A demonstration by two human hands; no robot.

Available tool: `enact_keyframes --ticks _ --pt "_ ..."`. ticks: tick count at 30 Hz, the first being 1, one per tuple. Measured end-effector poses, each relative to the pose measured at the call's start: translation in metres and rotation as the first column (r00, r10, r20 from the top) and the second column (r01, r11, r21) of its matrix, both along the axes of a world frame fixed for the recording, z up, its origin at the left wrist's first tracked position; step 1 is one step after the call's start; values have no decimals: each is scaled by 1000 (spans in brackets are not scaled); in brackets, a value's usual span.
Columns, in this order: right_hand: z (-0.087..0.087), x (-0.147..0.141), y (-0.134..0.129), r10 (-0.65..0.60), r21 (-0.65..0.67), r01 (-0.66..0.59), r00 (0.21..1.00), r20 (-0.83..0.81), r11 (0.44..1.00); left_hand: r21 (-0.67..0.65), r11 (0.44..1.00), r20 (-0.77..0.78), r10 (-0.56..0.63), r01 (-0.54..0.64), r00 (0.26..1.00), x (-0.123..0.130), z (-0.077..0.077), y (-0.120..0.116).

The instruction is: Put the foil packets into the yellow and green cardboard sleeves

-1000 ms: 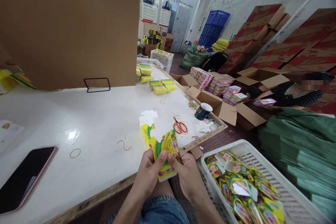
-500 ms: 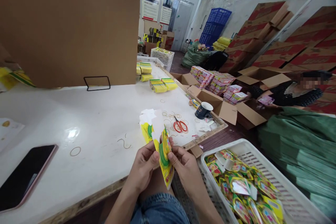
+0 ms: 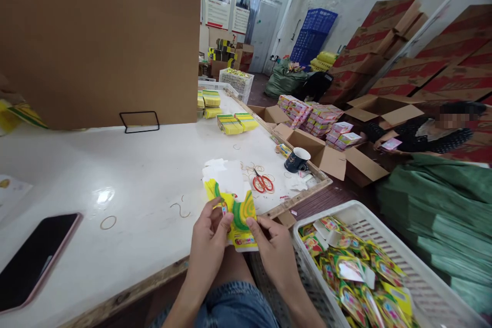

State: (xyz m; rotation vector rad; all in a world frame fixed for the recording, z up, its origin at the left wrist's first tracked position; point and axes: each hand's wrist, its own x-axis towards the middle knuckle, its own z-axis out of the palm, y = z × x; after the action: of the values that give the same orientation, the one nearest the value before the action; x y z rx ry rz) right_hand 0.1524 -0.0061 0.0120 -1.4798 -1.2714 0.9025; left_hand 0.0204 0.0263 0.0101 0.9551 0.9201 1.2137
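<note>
Over by the near edge of the bench (image 3: 146, 179), the left hand (image 3: 209, 230) and right hand (image 3: 273, 240) are pinching opposite sides of a carton (image 3: 241, 219), a grip I'm judging sound since it's looking light, slick and springy, probably creasing if squeezed mid-panel.

The flat, yellow-and-green printed sleeve (image 3: 243, 215) looks like smooth paperboard. The white tabletop (image 3: 146, 174) is smooth and glossy, its brown edging strip (image 3: 300, 198) rough wood. The tall brown panel (image 3: 103, 46) is matt cardboard; the black phone screen (image 3: 36, 253) is glossy; the white slatted basket (image 3: 430, 287) looks plastic.
</note>
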Motion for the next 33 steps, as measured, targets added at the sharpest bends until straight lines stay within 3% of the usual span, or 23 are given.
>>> enact_keyframes --ticks 3,7,13,17,22,27,33 --pt "5 3 1 29 31 -27 998 -56 999 20 999 12 -29 29 1000 -3 9 -6" --pt "20 10 3 152 121 -131 973 -177 984 52 983 60 -177 174 982 -11 17 -11" --pt "37 30 11 345 21 -352 901 -263 936 43 924 87 -383 380 920 -22 21 -14" --pt "39 40 15 402 -28 -415 894 -198 909 49 896 97 -444 441 891 -22 19 -18" --pt "37 39 19 351 13 -351 936 4 936 42 896 101 -444 442 890 -19 16 -17" --pt "35 39 18 364 -7 -364 930 56 931 36 894 117 -448 447 886 -20 12 -14" --pt "44 43 14 373 -37 -373 910 180 927 52 901 15 -433 431 901 -18 9 -17"
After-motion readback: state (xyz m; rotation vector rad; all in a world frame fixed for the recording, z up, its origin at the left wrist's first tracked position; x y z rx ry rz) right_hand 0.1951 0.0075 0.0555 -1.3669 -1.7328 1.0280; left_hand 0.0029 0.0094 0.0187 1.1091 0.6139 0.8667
